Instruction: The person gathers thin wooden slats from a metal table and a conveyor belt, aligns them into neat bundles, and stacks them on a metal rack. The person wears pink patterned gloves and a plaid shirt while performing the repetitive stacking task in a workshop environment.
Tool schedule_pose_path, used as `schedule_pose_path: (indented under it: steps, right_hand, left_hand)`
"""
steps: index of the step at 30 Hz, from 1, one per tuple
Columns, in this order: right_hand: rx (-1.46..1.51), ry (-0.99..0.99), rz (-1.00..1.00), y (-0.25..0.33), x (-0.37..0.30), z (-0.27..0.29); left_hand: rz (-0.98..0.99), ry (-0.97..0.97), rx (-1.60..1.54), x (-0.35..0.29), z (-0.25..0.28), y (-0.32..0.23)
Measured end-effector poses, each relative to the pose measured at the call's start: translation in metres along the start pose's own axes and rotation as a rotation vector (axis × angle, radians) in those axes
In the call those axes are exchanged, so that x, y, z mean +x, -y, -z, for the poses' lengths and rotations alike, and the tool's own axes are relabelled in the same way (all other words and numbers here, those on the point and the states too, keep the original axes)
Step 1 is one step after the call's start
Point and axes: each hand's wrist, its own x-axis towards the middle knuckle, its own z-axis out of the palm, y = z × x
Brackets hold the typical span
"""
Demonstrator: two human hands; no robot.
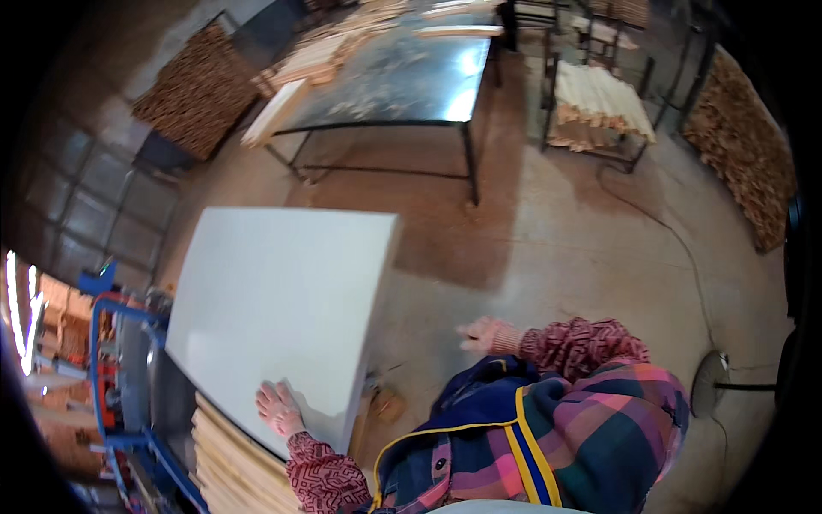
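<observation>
A large white panel (282, 283) with a smooth top lies at waist height in front of me, to the left. My left hand (280, 411) rests flat on its near part, fingers spread, gripping nothing. Past the panel's right edge, my right hand (488, 334) hangs in the air over the floor. Its fingers look loosely stretched out and somewhat blurred, with no object visible in them. Pale wooden strips (231, 454) are stacked beside and below the panel's near left edge.
A blue metal frame (98, 368) stands at the left. Ahead is a metal-topped table (394, 81) with wood pieces. Stacked strips (599, 94) sit on a rack at far right, and bundled wood (741, 146) stands beyond. A cable (676, 231) crosses the floor to a round stand (709, 385).
</observation>
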Motion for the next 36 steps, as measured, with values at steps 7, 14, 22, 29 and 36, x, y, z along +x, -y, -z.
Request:
schedule_pose_path:
  steps: [7,14,22,29,36]
  right_hand:
    - [0.126,-0.257,-0.026,-0.034,0.065,0.15]
    - [0.336,-0.283,-0.002,-0.077,0.188,0.285]
    - [0.174,-0.077,-0.944,-0.317,0.185,0.421]
    - [0.145,0.032,-0.86,-0.428,0.187,0.457]
    - [-0.472,-0.071,0.421,-0.327,0.531,0.528]
  left_hand:
    - [-0.253,-0.286,-0.002,0.143,0.02,-0.251]
    - [-0.131,-0.171,-0.087,0.253,0.086,-0.426]
    - [0.01,-0.204,-0.034,0.314,0.095,-0.512]
    - [0.378,-0.11,-0.01,0.371,0.092,-0.479]
    - [0.566,0.013,0.047,0.431,0.093,-0.492]
